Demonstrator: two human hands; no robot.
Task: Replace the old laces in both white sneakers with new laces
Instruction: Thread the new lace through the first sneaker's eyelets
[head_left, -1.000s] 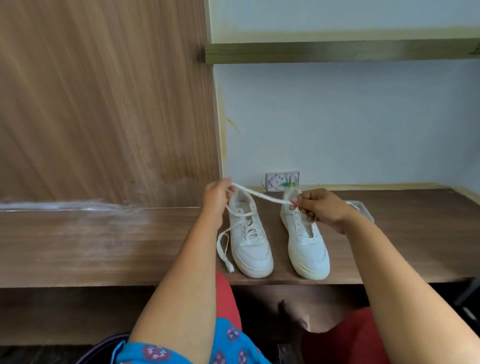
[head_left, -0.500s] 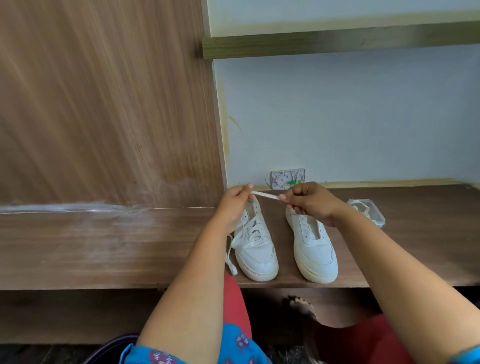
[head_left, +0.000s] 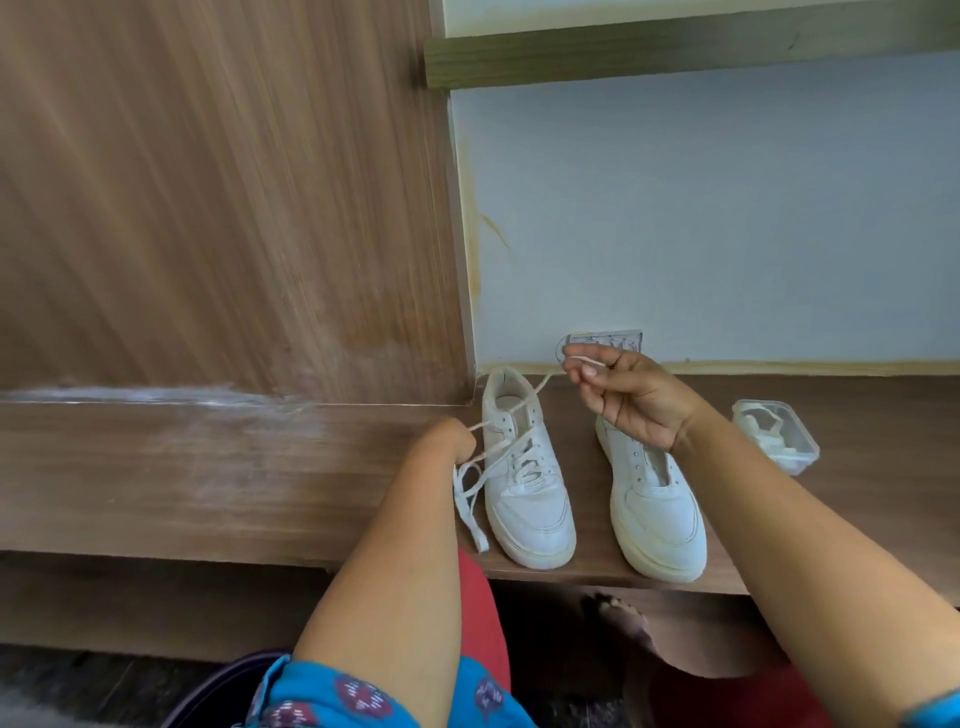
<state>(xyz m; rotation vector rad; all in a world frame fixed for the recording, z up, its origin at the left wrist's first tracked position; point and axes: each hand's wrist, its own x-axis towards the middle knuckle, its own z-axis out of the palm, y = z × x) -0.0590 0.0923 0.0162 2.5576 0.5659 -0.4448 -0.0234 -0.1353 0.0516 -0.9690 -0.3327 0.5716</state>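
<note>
Pulling apart, the person's 2 hands have moved since half a second ago, when they met over the heel of the left sneaker (head_left: 524, 467) with a short run of lace between them. Now the right hand (head_left: 626, 397) is raised toward the wall, its grip pinched on the end of the lace (head_left: 540, 387), while the left hand (head_left: 447, 439) has dropped beside the shoe's outer edge, its fingers curled around the other run of the same lace. The lace stretches from the upper eyelets to each hand, with the lower rows still crossed and a loose tail (head_left: 470, 514) trailing over the table (head_left: 208, 467) near the toe. By the look of it, the old lace is being drawn out of this shoe, and only the top rows are free.

The right sneaker (head_left: 649, 509) stands just beside it, apart, with bare eyelets and no lace visible, so that one seems ready for a new lace. Both sneakers sit near the front edge of the table, side by side, long axes running from the wall toward the person, toes pointing at the person and heels toward the wall. A clear plastic box (head_left: 776, 434) holding what looks like pale lace lies on the table to the right, well apart from the shoes.
</note>
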